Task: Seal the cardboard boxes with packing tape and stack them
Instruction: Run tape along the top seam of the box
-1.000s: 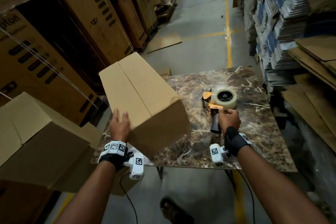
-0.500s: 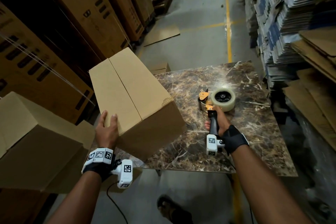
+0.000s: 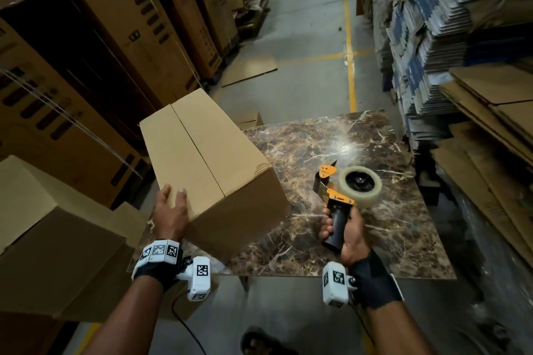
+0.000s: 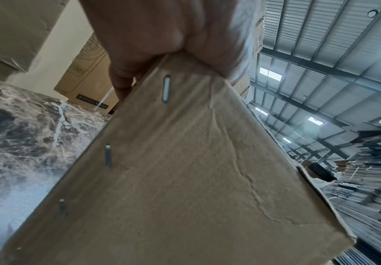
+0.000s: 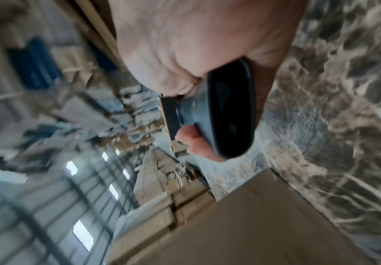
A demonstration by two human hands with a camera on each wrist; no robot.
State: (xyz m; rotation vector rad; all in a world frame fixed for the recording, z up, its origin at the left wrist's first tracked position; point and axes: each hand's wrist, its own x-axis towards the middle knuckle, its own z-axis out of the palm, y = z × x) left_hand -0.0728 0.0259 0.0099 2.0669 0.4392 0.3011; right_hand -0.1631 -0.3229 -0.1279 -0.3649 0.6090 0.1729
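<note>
A plain cardboard box (image 3: 219,158) stands on the left part of the marble table (image 3: 360,138), its top flaps closed with a bare seam. My left hand (image 3: 170,207) lies on the box's near left corner, fingers straight on the top flap. In the left wrist view the palm (image 4: 162,32) sits over a stapled edge of the box (image 4: 196,179). My right hand (image 3: 349,230) grips the black handle of the orange tape dispenser (image 3: 346,190), which carries a clear tape roll just above the table, right of the box. The right wrist view shows fingers (image 5: 196,139) wrapped round the handle (image 5: 230,111).
An open cardboard box (image 3: 43,225) sits low at the left, beside the table. Tall printed cartons (image 3: 129,23) line the left side. Bundles of flattened boxes (image 3: 432,37) and loose cardboard sheets (image 3: 490,109) crowd the right. A concrete aisle with a yellow line (image 3: 350,66) runs ahead.
My right hand has closed round the dispenser's handle and lifted it off the table toward me. My left hand has slid to the box's near left corner.
</note>
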